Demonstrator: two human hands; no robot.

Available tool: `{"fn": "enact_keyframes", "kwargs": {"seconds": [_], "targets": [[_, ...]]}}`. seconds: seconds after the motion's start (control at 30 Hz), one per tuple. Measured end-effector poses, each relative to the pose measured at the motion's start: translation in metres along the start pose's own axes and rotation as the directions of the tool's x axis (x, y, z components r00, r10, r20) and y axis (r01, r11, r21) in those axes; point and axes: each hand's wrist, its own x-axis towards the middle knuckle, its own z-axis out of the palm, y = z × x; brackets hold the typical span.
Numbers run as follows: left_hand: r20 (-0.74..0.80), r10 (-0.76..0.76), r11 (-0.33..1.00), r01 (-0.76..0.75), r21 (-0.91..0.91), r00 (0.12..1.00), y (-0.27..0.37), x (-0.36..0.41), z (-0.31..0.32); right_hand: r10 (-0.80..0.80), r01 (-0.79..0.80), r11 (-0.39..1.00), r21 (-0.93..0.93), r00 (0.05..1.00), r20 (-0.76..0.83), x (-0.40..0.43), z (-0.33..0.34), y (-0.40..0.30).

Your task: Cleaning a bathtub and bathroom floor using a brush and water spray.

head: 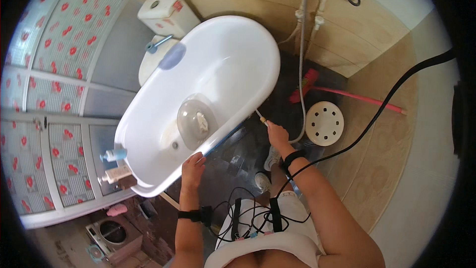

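A large white bathtub (230, 67) lies in front of me, with a drain in its floor. My left hand (192, 167) grips its near rim, fingers bent over the edge. In the tub sits a clear plastic basin (186, 119) with a small white object (202, 122) in it, too indistinct to name. My right hand (277, 135) is closed around a thin pale rod with a yellowish collar (263, 120). The rod's far end is hidden by the tub's outer side. A blue-grey pad (173, 56) is on the tub's far-left rim.
Pump bottles (116, 155) stand at the tub's left end, a toilet (169, 16) behind it. On the dark wet floor (234, 152) at right are a pink broom (306, 85), grey hose (302, 63) and cream stool (324, 123). A washing machine (115, 234) is lower left. Black cables cross my lap.
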Motion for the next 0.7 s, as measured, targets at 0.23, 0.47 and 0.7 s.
{"fn": "enact_keyframes", "kwargs": {"seconds": [0.23, 0.47, 0.7], "targets": [[-0.173, -0.008, 0.985, -0.022, -0.171, 0.985, -0.040, -0.056, -0.114, -0.094, 0.081, 0.994, 0.069, 0.970, 0.223, -0.062, 0.050, -0.075], [-0.282, 0.034, 0.969, -0.101, -0.227, 0.959, -0.059, -0.103, -0.170, -0.313, 0.291, 0.950, 0.116, 0.893, 0.324, -0.095, 0.116, -0.111], [-0.295, 0.002, 0.956, -0.088, -0.279, 0.956, -0.064, -0.107, -0.173, -0.144, 0.115, 0.982, 0.152, 0.970, 0.198, -0.087, 0.092, -0.091]]}}
